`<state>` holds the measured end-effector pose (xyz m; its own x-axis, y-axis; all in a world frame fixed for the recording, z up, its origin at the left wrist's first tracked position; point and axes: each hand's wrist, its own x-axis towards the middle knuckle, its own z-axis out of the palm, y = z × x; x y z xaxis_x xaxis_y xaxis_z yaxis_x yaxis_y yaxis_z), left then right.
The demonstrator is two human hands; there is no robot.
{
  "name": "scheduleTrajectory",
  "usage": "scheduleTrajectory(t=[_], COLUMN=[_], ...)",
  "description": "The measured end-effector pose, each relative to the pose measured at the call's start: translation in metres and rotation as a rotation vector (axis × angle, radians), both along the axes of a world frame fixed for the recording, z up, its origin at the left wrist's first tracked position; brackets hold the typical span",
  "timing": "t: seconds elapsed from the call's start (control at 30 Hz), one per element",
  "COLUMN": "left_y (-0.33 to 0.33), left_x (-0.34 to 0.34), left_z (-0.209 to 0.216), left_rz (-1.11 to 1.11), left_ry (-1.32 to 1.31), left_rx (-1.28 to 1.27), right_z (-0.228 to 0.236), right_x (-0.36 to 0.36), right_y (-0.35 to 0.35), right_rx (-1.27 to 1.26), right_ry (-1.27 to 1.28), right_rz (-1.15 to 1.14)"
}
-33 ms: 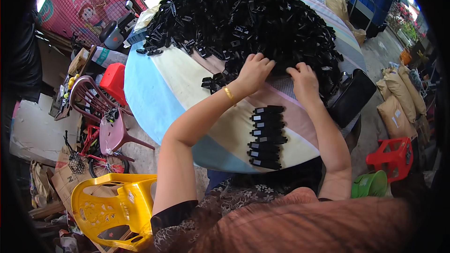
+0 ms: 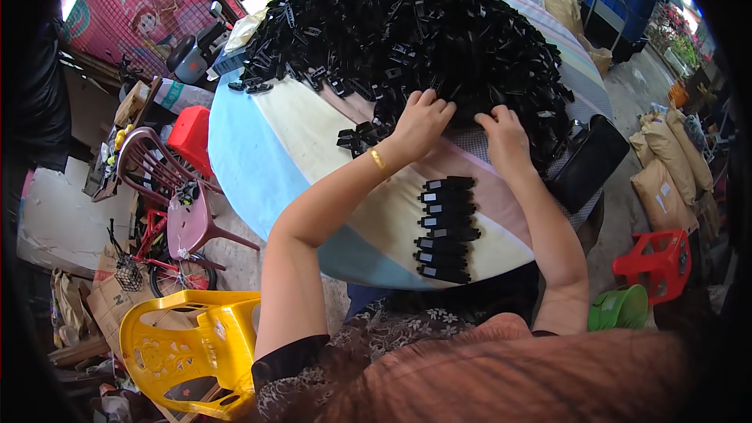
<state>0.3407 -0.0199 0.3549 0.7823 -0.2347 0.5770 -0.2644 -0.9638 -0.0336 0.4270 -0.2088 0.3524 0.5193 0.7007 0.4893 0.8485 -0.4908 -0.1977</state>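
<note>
A large heap of small black plastic pieces (image 2: 407,23) covers the far half of the round table. At its near edge, my left hand (image 2: 424,124) has curled fingers with the tips sunk among the dark pieces. Opposite it, a short gap away, my right hand (image 2: 506,135) has thumb and fingers pinched together. Whatever either hand grips blends into the black heap. Closer to me lies a neat column of black plastic clips (image 2: 445,233), side by side, some with pale patches. A small loose cluster of black pieces (image 2: 360,138) sits left of my left wrist.
A striped cloth covers the round table (image 2: 258,157). A black pouch (image 2: 589,164) lies at its right edge. Around it stand a yellow chair (image 2: 192,345), a pink chair (image 2: 190,223), a red stool (image 2: 654,266), a green bucket (image 2: 619,309) and brown sacks (image 2: 662,188).
My left hand and forearm have shifted slightly left. My right hand has moved a touch left too. The column of clips has stayed put.
</note>
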Motion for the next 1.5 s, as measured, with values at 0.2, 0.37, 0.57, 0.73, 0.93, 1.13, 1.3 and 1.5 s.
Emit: scheduleTrajectory(t=[0.2,0.37,0.57,0.73,0.93,1.13,1.3,1.5], left_y=[-0.003,0.002,-0.003,-0.012,-0.027,-0.019,-0.02,-0.019], left_x=[-0.037,-0.059,-0.065,-0.077,-0.077,-0.077,-0.076,-0.077], left_z=[0.004,0.009,0.003,0.009,-0.003,-0.004,-0.003,-0.002], left_rz=[0.153,0.191,0.261,0.165,-0.041,-0.037,0.004,0.009], left_ry=[-0.083,-0.06,-0.081,0.163,0.182,0.248,0.258,0.284], left_rx=[0.018,-0.223,-0.015,-0.222,-0.327,-0.521,-0.552,-0.562], right_z=[-0.001,0.013,0.037,0.027,0.026,0.028,0.026,0.031], right_x=[-0.007,0.001,-0.024,-0.017,-0.029,-0.033,-0.032,-0.025], right_y=[0.008,0.0,-0.007,-0.006,0.0,-0.002,-0.003,-0.006], right_rx=[0.085,0.135,0.264,0.064,-0.046,-0.019,0.124,-0.032], right_ry=[0.032,0.119,1.042,1.056,0.878,0.432,0.212,0.748], right_rz=[0.165,0.201,0.384,0.392,0.506,0.457,0.488,0.411])
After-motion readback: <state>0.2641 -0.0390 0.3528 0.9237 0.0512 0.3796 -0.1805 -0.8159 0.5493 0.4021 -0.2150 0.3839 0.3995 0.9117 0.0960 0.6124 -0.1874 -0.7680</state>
